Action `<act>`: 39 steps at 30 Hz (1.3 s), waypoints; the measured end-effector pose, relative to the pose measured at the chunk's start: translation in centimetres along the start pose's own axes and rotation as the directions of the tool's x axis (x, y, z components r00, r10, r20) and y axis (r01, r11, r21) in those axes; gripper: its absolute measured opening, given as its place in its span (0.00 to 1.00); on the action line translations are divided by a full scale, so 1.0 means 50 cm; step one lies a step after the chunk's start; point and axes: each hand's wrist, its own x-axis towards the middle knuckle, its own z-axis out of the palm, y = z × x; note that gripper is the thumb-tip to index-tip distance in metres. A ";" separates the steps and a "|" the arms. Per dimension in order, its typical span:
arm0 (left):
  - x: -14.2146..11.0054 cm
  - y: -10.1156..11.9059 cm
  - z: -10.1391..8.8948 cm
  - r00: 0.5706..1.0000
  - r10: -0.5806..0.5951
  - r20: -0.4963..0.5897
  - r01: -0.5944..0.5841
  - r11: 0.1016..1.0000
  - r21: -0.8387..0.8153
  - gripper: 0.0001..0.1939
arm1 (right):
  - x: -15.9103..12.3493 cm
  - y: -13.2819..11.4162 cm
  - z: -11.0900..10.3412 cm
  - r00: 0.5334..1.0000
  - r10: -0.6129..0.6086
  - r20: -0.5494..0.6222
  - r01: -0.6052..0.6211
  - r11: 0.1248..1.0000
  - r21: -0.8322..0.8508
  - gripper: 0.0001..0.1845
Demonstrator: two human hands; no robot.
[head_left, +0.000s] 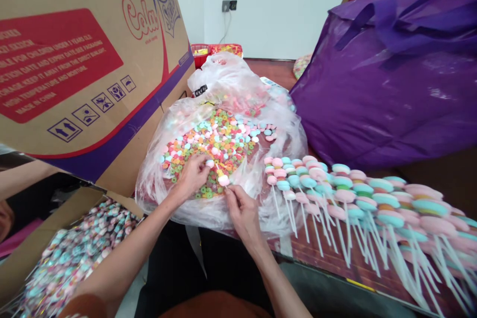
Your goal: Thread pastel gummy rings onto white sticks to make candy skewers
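Both hands close together: right hand (242,208) pinching stick with pink candy disc (223,180), left hand (194,175) pinching another piece; keeping stick steady over plastic bag (179,208), threading squarely.

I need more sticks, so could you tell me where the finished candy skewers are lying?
The finished candy skewers lie in a row along the table, right of the clear bag of loose candy, below the purple bag.

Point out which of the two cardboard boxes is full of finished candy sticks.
The open cardboard box at lower left, by the left forearm: it brims with pastel candy sticks. The big printed carton above it shows only its outer side, contents unseen.
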 end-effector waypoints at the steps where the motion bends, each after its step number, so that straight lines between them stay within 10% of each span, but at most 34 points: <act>1: 0.001 -0.001 0.001 0.999 -0.039 -0.006 0.038 0.995 -0.097 0.13 | -0.001 -0.001 0.000 1.000 -0.001 0.017 0.001 1.000 0.009 0.14; 9: -0.010 0.007 0.009 0.986 -0.167 0.025 0.161 0.888 -0.431 0.16 | 0.002 -0.002 0.001 0.998 -0.014 0.059 0.014 1.000 0.008 0.14; 23: -0.036 0.021 0.023 0.989 0.016 -0.144 -0.034 0.992 -0.121 0.12 | 0.007 -0.006 -0.001 0.998 0.002 0.068 0.000 0.999 -0.038 0.15; 32: -0.056 0.027 0.012 0.979 0.192 -0.070 -0.181 0.973 0.140 0.16 | 0.008 -0.007 -0.001 0.997 0.024 0.073 -0.024 1.000 -0.003 0.15; 39: -0.095 0.053 0.024 0.978 0.208 -0.014 -0.207 0.977 0.042 0.18 | 0.007 -0.008 0.004 0.999 0.003 0.050 -0.001 0.999 -0.040 0.15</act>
